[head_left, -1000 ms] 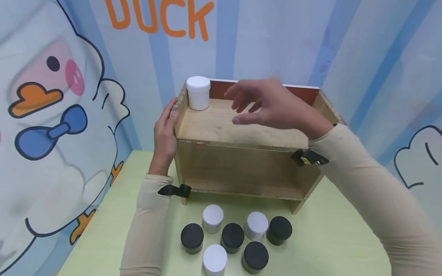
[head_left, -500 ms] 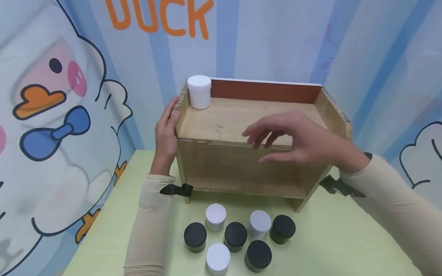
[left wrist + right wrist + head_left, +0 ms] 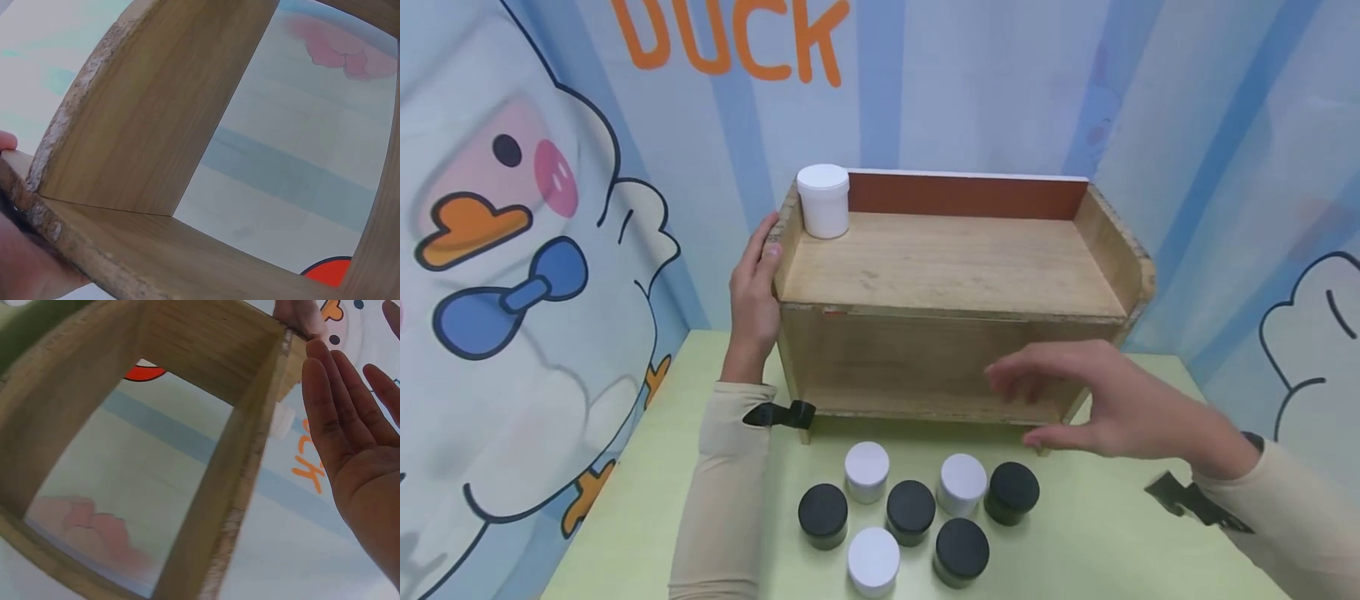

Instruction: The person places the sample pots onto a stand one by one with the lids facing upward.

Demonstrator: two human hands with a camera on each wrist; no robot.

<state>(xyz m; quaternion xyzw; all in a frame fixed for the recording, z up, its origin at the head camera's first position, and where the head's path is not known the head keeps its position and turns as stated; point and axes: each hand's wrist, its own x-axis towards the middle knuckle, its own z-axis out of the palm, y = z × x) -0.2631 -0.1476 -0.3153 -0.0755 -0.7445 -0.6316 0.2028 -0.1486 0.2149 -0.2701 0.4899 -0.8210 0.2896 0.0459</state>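
Note:
A small wooden shelf (image 3: pixel 955 267) stands on the table, its top tier and lower compartment facing me. My left hand (image 3: pixel 754 304) grips its left side panel, thumb at the front edge. In the back left corner of the top tier sits a white lidded jar (image 3: pixel 824 204). My right hand (image 3: pixel 1097 400) hovers before the shelf's lower right, holding nothing, fingers loosely bent and thumb apart. Below it and to the left, a black-lidded jar (image 3: pixel 1012 493) and a white jar (image 3: pixel 962 483) stand side by side. The right wrist view shows the bare palm (image 3: pixel 369 481).
More jars stand in front of the shelf: a white jar (image 3: pixel 867 471), a black-lidded jar (image 3: pixel 823 515), another black-lidded jar (image 3: pixel 911 511), a white jar (image 3: pixel 873 562) and a front black-lidded jar (image 3: pixel 961 552). A duck-print curtain (image 3: pixel 985 92) hangs behind the pale green table (image 3: pixel 1112 533).
My right hand has come away from above the top tier, moving down, right and toward me. The left hand keeps its hold on the shelf, and the jars stay in place.

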